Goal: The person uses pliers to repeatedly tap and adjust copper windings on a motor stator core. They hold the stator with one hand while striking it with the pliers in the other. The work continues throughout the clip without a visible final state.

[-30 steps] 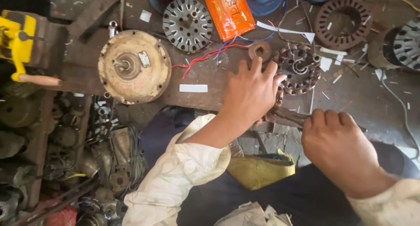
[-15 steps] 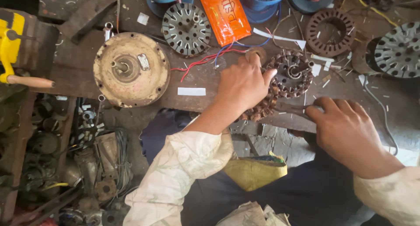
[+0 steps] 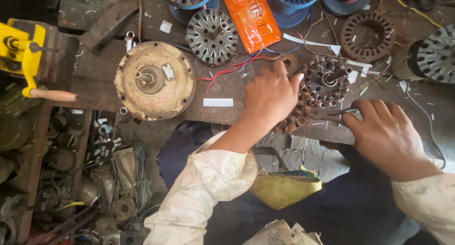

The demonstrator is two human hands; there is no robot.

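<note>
Left hand (image 3: 271, 99): closed over the near-left rim of the wound stator (image 3: 315, 91), pinning it flat on the table (image 3: 95, 79).
Right hand (image 3: 386, 136): just right of the stator, fingers curled on thin metal pliers (image 3: 334, 113) whose tips point at its coils.
Motor housing (image 3: 154, 80): well left of the stator, set aside.
Change: the view has shifted; the left hand stays clamped, and the right hand sits a little further from the stator.

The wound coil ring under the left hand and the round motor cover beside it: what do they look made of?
Coil ring: likely copper wire windings, dull reddish-brown bundles around a metal core. Motor cover: probably cast metal with worn cream paint, rust-stained and chipped. The left hand rests on the ring.
</note>
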